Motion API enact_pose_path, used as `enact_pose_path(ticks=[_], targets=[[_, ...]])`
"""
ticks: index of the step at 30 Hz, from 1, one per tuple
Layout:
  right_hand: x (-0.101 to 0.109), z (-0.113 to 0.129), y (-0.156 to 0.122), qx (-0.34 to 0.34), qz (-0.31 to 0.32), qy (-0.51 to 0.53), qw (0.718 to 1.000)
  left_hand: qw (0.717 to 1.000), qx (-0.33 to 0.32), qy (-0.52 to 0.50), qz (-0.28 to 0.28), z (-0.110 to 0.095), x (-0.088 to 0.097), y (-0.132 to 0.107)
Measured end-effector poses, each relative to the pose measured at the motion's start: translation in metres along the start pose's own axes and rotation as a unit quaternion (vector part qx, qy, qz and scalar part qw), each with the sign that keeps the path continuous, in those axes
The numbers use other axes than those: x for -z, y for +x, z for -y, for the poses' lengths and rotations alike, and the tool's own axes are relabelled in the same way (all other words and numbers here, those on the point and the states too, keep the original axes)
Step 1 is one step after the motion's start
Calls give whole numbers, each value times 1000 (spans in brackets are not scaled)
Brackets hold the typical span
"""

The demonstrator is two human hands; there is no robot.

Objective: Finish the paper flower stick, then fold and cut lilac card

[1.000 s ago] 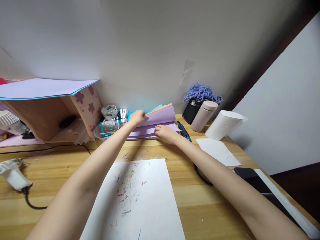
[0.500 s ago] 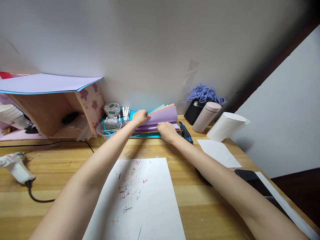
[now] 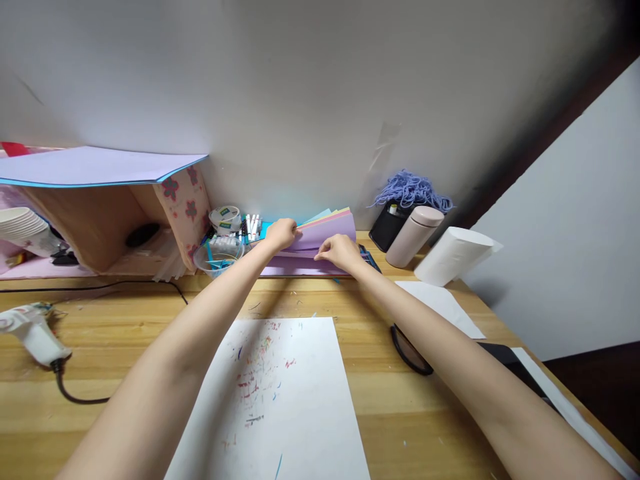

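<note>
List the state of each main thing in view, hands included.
Left hand, closed on coloured sheets
Coloured sheets, raised, fanned at edges
Right hand, partly curled; grip unclear
Lower purple sheet, lying flat
Large white sheet, flat, streaked with colour
Pink flask, upright, lid on
Blue yarn, heaped loosely
Cups, stacked
Flowered box, open-fronted
White tool, lying down, cord attached

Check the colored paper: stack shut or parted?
Parted: the left hand holds the upper sheets raised, and a purple sheet shows below them, near the right hand.
</note>
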State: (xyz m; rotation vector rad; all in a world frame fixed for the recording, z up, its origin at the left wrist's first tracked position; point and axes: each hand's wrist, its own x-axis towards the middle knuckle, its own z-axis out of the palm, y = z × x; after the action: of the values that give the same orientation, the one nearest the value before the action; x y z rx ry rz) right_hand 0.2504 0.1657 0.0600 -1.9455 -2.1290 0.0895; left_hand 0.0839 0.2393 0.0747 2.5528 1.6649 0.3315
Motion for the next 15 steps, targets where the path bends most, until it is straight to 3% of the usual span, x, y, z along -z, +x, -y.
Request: enact_pose_path(ticks=[3,6,11,15], targets=[[-3,-4,-1,63,-37,28,997,1000,-14,22,3,0,3,-1],[-13,-6,-6,152,-56,-32,986,997,-61,46,21,-1,5,-7],[-26,-7,-9,178,-17,-103,978,976,-176,95,82,-4,-1,-20],[-23,-7,-7,201,-1,-121,972,946,-236,187,119,-5,-8,-19]])
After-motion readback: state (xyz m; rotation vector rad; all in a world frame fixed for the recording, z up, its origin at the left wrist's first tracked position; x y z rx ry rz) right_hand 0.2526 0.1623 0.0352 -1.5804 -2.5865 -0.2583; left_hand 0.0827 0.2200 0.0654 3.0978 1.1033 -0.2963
